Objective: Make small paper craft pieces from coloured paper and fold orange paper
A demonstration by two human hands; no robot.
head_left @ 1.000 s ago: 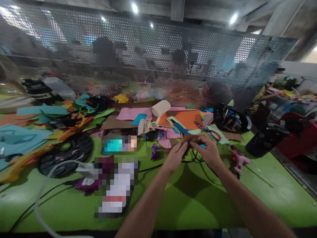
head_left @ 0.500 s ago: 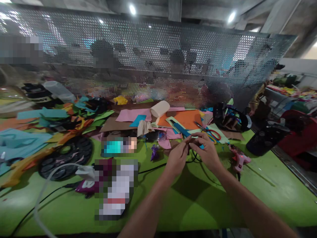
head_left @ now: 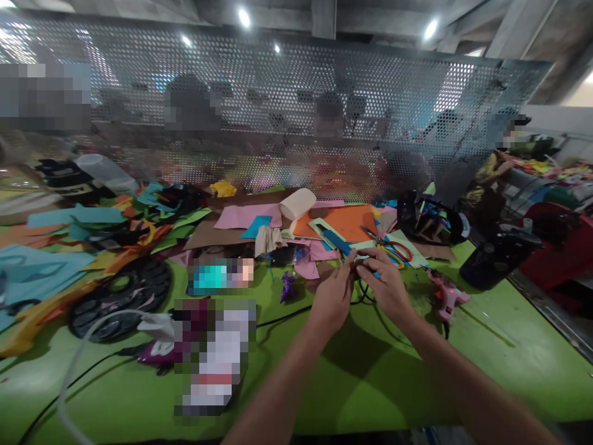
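My left hand (head_left: 334, 293) and my right hand (head_left: 383, 279) meet over the green table, fingertips pinched together. Whatever sits between them is too small and too covered by the fingers to name. Just beyond the fingertips lies a blue-handled tool (head_left: 337, 240) on pale green paper. Scissors (head_left: 397, 250) with red and yellow handles rest behind my right hand. To the left of my left hand is a small purple figure-like piece (head_left: 288, 286). A pink glue gun (head_left: 447, 298) lies to the right of my right hand.
A black cup (head_left: 495, 259) stands at the right edge. Orange paper (head_left: 349, 221) and a cream roll (head_left: 298, 204) lie at the back. On the left are a round black tray (head_left: 155, 281), a purple power strip (head_left: 162, 352) and cables. A perforated metal screen (head_left: 259, 117) rises behind.
Both hands stay together in nearly the same place, with only small finger shifts. The view has moved slightly. At far right, a person behind the screen's end shows more.
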